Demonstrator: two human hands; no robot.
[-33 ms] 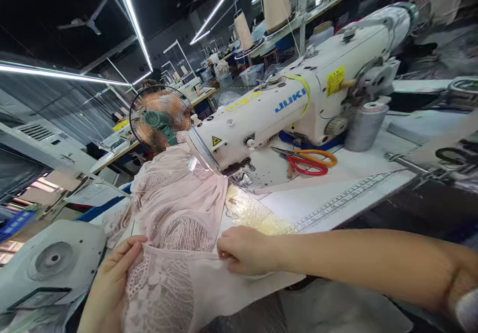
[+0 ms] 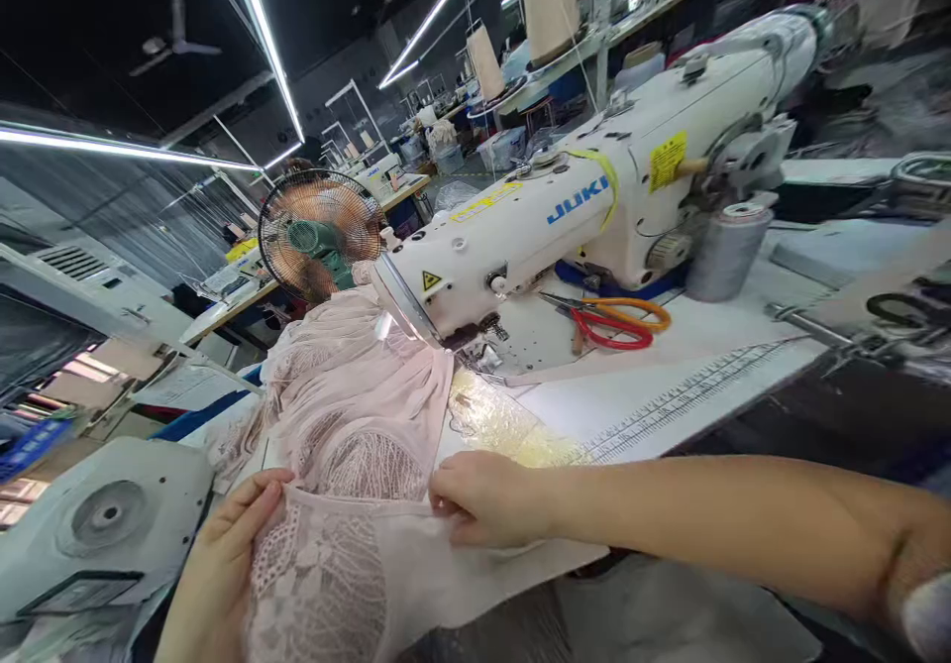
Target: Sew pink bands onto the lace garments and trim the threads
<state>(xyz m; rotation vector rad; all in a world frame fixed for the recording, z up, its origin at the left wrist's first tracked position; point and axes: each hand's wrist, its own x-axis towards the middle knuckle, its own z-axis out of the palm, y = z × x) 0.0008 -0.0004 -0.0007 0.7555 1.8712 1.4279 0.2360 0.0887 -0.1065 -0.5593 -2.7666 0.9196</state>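
Note:
A pale pink lace garment [image 2: 319,564] stretches along the near edge of the sewing table. My left hand [image 2: 238,534] pinches its upper edge at the lace end, thumb against fingers. Farther right on that same edge, my right hand [image 2: 490,495] grips the plain fabric with curled fingers. The edge between both hands runs nearly straight. Behind it, more of the pink fabric [image 2: 357,366] lies gathered in folds, reaching to the head of the white sewing machine [image 2: 512,237]. The needle area is partly hidden.
Scissors with red and orange handles [image 2: 616,324] lie beside the machine bed. A grey thread cone [image 2: 728,252] stands at the right. Yellowish clear tape [image 2: 505,420] and a printed ruler [image 2: 684,395] mark the tabletop [image 2: 565,395]. A fan [image 2: 319,232] stands beyond; a white machine part [image 2: 104,524] is at left.
Both hands and the garment stay practically in place. Only the ceiling fan's blades in the background have turned.

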